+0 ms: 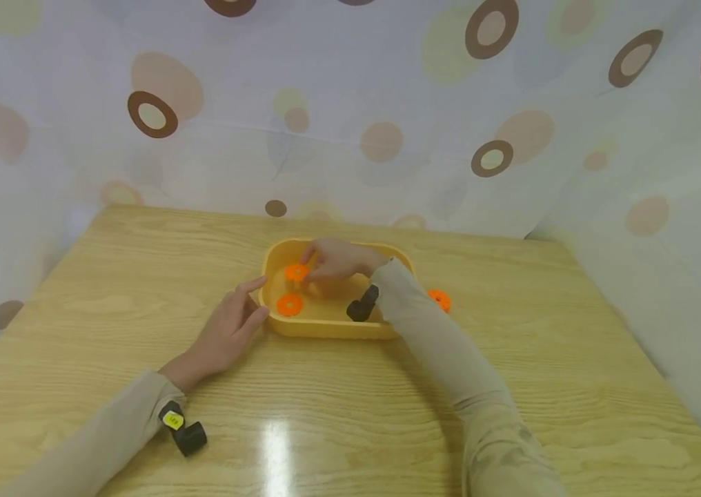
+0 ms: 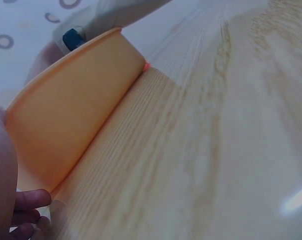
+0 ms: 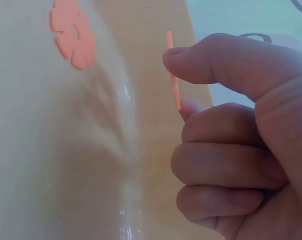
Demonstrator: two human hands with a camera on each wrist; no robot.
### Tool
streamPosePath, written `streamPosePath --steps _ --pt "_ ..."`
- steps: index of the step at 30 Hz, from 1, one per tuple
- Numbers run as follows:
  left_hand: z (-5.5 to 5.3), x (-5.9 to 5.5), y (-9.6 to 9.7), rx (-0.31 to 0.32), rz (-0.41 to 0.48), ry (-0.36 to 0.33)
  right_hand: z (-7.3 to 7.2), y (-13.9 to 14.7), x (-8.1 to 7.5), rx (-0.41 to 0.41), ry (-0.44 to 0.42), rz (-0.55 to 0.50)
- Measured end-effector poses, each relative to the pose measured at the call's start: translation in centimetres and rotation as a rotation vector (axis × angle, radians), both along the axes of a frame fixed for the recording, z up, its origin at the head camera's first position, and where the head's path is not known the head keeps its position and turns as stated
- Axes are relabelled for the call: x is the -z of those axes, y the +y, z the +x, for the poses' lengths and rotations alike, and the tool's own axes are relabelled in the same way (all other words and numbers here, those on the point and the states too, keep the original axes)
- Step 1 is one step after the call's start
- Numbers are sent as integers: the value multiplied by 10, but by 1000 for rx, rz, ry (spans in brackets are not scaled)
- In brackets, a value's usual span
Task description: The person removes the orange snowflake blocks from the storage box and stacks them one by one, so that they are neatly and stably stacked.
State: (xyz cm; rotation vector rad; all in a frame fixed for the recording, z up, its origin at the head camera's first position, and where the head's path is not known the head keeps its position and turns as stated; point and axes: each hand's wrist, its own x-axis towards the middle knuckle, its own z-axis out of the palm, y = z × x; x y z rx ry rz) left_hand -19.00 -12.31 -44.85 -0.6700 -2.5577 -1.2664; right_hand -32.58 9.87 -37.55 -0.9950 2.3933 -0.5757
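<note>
An orange, flower-shaped notched disc [image 1: 297,272] is held inside a yellow plastic tub [image 1: 328,330]. My right hand [image 1: 339,259] pinches it between thumb and index finger, and the right wrist view shows this disc [image 3: 175,85] edge-on. The other right fingers are curled into the palm. A second orange disc [image 1: 290,304] lies on the tub's floor at the left. My left hand [image 1: 226,331] rests against the tub's left end, index finger and thumb extended to its rim. In the left wrist view, fingertips [image 2: 33,199] are low beside the tub's wall [image 2: 75,115].
Another orange disc [image 1: 440,299] lies on the wooden table [image 1: 574,359] just right of the tub, partly behind my right sleeve [image 1: 450,359]. A patterned curtain [image 1: 338,103] hangs along the table's back and sides. Black cameras are strapped to both wrists.
</note>
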Motion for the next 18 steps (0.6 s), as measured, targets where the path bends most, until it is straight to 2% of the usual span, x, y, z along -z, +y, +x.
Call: streamPosePath --steps 11,18 --pt "2 0 1 -11 1 -8 -2 16 -2 60 -21 -2" --pt "2 -1 1 -11 -1 2 0 28 -12 113 -33 32"
